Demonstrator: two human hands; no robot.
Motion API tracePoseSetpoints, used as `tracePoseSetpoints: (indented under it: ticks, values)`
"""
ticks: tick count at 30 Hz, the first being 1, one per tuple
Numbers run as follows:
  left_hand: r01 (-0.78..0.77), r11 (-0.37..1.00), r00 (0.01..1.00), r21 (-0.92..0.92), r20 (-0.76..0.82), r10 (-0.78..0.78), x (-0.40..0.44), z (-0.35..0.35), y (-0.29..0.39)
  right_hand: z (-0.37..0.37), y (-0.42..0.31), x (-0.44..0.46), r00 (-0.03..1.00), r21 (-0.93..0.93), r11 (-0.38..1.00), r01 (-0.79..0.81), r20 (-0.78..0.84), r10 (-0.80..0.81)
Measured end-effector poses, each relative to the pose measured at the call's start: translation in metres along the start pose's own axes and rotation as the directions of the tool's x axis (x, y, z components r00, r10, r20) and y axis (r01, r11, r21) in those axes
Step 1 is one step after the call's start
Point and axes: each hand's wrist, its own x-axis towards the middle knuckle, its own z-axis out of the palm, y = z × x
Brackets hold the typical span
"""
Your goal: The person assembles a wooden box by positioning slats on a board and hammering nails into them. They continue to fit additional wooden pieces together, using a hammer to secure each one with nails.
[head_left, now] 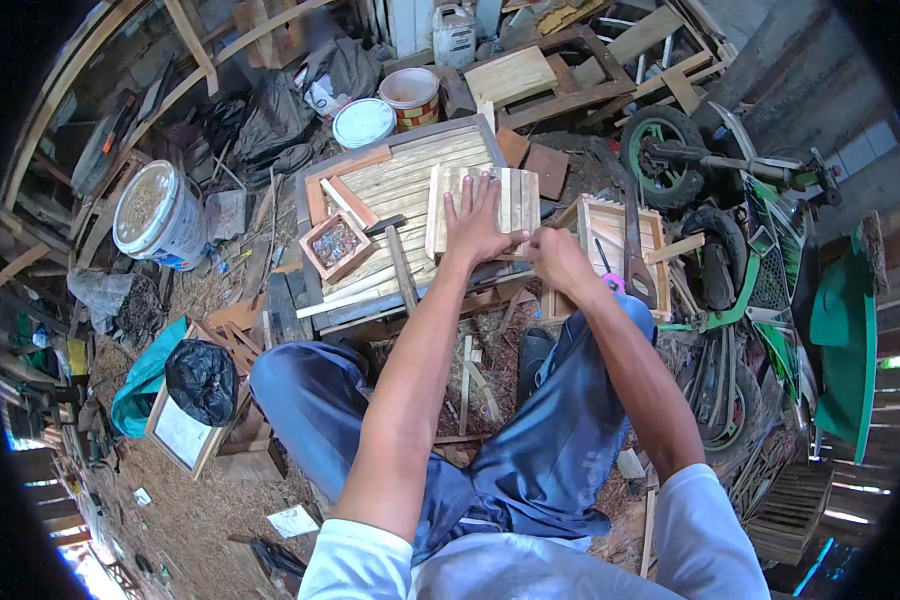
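Note:
My left hand (pixel 475 228) lies flat with fingers spread on a pale slatted wooden panel (pixel 518 200), which rests on a low worktable (pixel 410 160). At the panel's near right corner my right hand (pixel 562 262) is closed, its fingertips by the edge; what they pinch, if anything, is too small to make out. A hammer (pixel 402 268) lies left of my left hand, its head beside a small wooden box (pixel 336 268) of what look like nails. To the right, a handsaw (pixel 634 235) and a pink-handled screwdriver (pixel 612 281) rest on a wooden crate (pixel 580 215).
Buckets (pixel 160 215) and a lidded white tub (pixel 364 123) stand left and behind the table. A green dirt bike (pixel 740 270) is on the right. Scrap timber (pixel 570 75) fills the back. A framed board with a black plastic bag (pixel 202 382) sits lower left.

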Motion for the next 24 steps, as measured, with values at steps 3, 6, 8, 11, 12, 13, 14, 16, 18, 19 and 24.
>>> tracePoseSetpoints:
  ticks: [3,6,8,11,12,13,14,16,18,19,24]
  values:
    - [0.007,1.0,1.0,-0.002,-0.008,-0.007,-0.003,-0.004,0.001,0.001,0.005,0.005,1.0,-0.016,1.0,-0.013,0.013,0.013]
    - [0.002,1.0,1.0,-0.004,-0.012,-0.002,-0.002,-0.001,0.002,-0.001,0.003,0.003,0.997,-0.066,0.995,-0.071,-0.017,0.07]
    - [-0.002,1.0,1.0,-0.017,-0.021,0.002,-0.001,0.001,-0.001,-0.002,-0.001,0.004,0.995,-0.052,0.994,-0.097,-0.029,0.096]
    - [-0.005,1.0,1.0,0.012,0.017,0.005,0.0,-0.001,-0.002,-0.001,-0.002,0.003,0.995,0.018,0.996,-0.082,-0.059,0.083]
    - [-0.013,1.0,0.999,0.01,0.029,0.013,0.001,-0.002,-0.003,-0.002,-0.003,0.003,0.996,0.029,0.997,-0.068,-0.05,0.07]
    - [-0.02,1.0,0.999,0.009,0.042,0.019,0.001,-0.003,-0.004,-0.004,-0.005,0.002,0.998,0.04,0.998,-0.054,-0.041,0.056]
    - [-0.026,1.0,0.998,0.008,0.054,0.026,0.001,-0.004,-0.005,-0.005,-0.006,0.001,0.999,0.053,0.998,-0.04,-0.032,0.041]
    - [-0.022,1.0,0.998,-0.013,0.06,0.022,0.0,-0.005,-0.005,-0.005,-0.005,0.001,0.999,0.057,0.998,-0.02,-0.036,0.022]
    - [-0.025,0.999,0.998,-0.024,0.053,0.026,-0.001,-0.006,-0.003,-0.007,-0.006,0.0,0.999,0.056,0.998,-0.008,-0.039,0.01]
    - [-0.029,0.999,0.999,-0.023,0.043,0.029,-0.002,-0.006,-0.003,-0.008,-0.007,0.0,0.999,0.056,0.998,-0.005,-0.038,0.007]
    - [-0.08,0.997,0.996,0.011,-0.026,0.08,-0.004,0.002,-0.007,-0.006,-0.009,0.002,0.996,0.059,0.995,-0.079,-0.033,0.081]
